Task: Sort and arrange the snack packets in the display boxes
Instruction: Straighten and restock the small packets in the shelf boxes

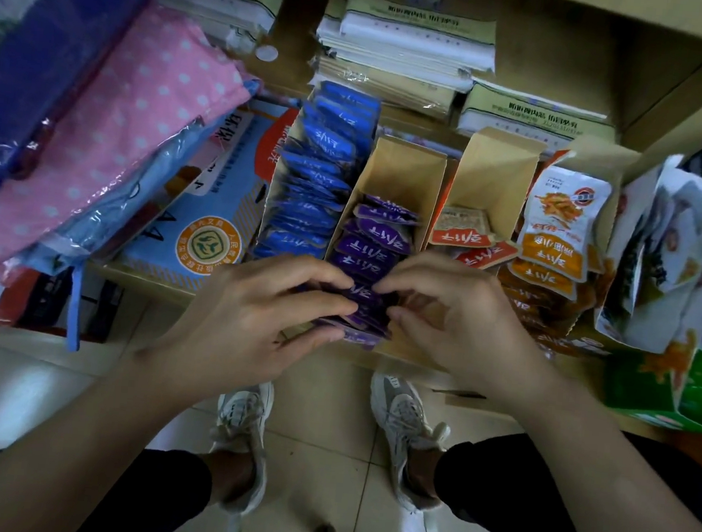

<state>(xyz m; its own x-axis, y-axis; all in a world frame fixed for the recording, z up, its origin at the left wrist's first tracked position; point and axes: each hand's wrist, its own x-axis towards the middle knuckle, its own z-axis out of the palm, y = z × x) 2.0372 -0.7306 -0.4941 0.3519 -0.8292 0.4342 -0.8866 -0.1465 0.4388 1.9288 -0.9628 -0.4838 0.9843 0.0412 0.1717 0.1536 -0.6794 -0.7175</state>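
Closest to us, our grey sneakers (404,425) stand on the pale tiled floor (317,417), with dark trouser legs at either side. Just above them our two hands meet at the near end of the middle display box (406,168). Our left hand (259,312) and our right hand (464,319) both have their fingers curled in, pinching the front of the row of purple packets (374,246) from either side, with the fingertips almost touching over the packets. The purple packets stand on edge in a row and fill only the near half of their box; the far half shows bare cardboard.

Beside it on the left, blue packets (320,168) fill a box from front to back. On the right, a few red packets (478,241) lie in the next box (495,172), and beyond those stand orange packets (556,251) — taller, with a white upper part. Larger snack bags (663,253) lean at the far right.

To the left lie a blue pack of paper (204,213) and a pink dotted bundle (119,115) in clear wrap. Farthest back, on the wooden shelf (575,51), lie stacks of wrapped white paper goods (409,44) — their print is too small to read.
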